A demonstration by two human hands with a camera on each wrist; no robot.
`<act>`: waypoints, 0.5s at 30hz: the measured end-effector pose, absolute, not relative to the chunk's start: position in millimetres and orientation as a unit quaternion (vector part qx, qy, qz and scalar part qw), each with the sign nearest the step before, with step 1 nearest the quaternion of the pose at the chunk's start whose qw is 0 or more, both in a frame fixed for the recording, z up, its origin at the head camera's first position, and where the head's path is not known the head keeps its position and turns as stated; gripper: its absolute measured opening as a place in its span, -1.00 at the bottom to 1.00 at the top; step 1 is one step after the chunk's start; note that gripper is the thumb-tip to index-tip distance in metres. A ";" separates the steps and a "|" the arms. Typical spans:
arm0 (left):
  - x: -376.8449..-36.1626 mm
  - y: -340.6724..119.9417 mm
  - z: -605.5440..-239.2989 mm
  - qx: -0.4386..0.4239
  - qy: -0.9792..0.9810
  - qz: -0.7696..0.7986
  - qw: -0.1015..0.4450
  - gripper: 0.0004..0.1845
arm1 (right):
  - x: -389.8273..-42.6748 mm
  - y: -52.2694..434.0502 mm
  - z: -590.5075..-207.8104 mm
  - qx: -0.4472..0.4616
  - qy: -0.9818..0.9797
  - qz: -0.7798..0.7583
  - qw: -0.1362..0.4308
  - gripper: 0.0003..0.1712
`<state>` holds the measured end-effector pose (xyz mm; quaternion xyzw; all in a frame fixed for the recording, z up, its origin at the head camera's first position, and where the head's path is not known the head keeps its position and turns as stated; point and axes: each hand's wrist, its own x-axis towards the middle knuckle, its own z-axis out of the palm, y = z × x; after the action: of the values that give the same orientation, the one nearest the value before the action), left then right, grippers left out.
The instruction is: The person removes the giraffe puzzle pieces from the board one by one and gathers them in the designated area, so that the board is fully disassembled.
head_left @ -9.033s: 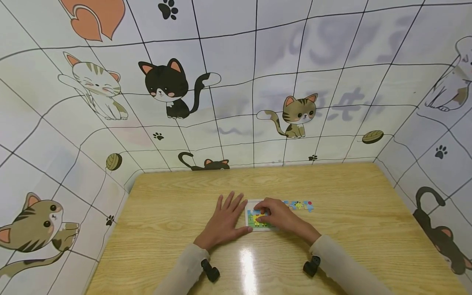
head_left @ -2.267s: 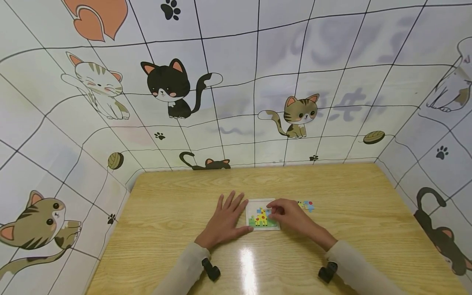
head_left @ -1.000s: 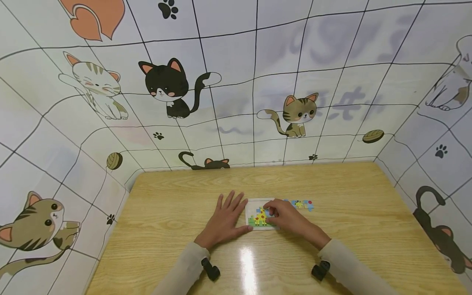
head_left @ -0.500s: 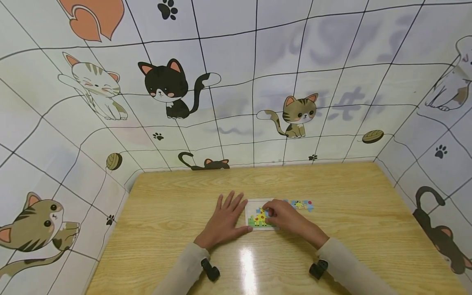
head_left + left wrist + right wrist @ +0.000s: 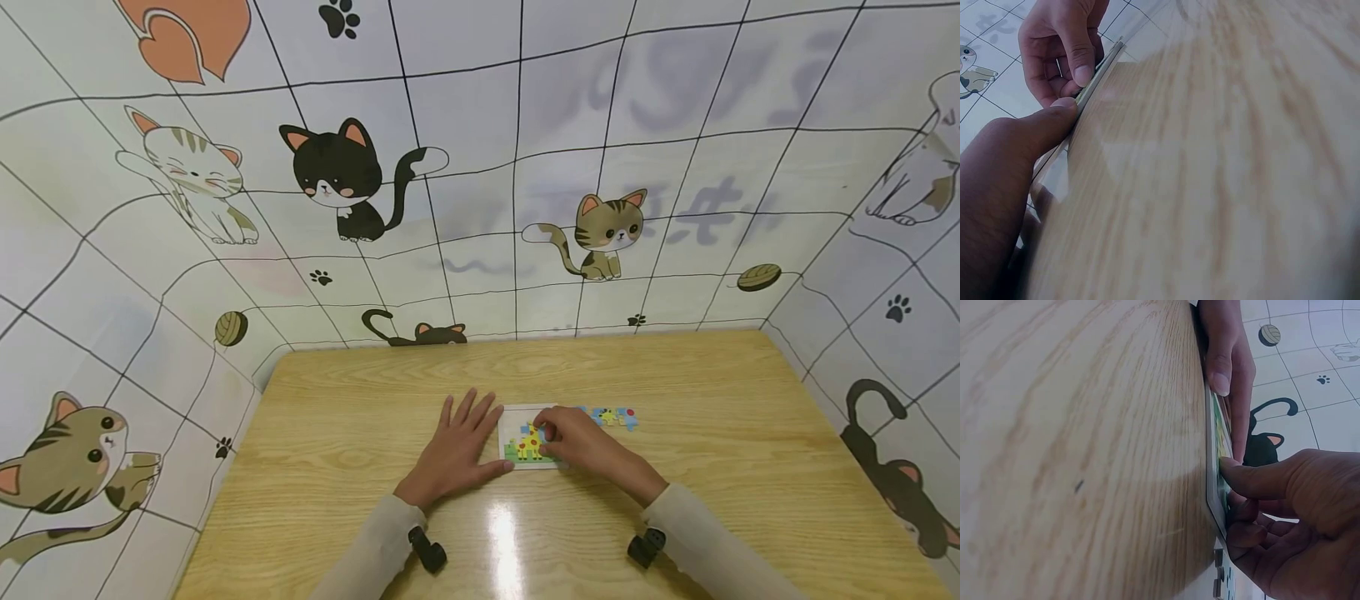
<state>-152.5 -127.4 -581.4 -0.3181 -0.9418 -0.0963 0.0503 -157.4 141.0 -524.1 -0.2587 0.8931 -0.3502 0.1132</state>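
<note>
A small white puzzle board (image 5: 525, 440) with a yellow giraffe picture lies mid-table. My left hand (image 5: 457, 448) lies flat on the wood, fingers straight, its thumb (image 5: 1054, 120) against the board's left edge (image 5: 1094, 81). My right hand (image 5: 576, 443) rests on the board's right part, fingers curled, and pinches a small puzzle piece at the picture. In the right wrist view its thumb (image 5: 1254, 476) presses on the board (image 5: 1215, 469). A few loose coloured pieces (image 5: 613, 416) lie just right of the board.
The wooden table (image 5: 720, 467) is walled on three sides by white panels with cartoon cats (image 5: 341, 179). Bare wood lies all around the board. A glare spot (image 5: 501, 533) sits near the front edge.
In the last second both hands have hardly moved. Earlier the right hand came back from the loose pieces to the board, and more of the giraffe picture now shows.
</note>
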 end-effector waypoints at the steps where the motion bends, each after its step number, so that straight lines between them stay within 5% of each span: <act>1: -152.5 -127.4 -581.5 -0.319 -0.941 -0.097 0.052 0.03 | -157.1 140.9 -523.7 -0.256 0.894 -0.350 0.113 -0.62; 15: -151.1 -127.0 -579.7 -0.320 -0.939 -0.114 0.058 0.02 | -151.8 142.0 -525.4 -0.252 0.890 -0.367 0.101 -0.61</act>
<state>-151.1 -127.0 -579.7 -0.3200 -0.9388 -0.1136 0.0577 -151.8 142.0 -525.4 -0.2515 0.8897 -0.3673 0.1010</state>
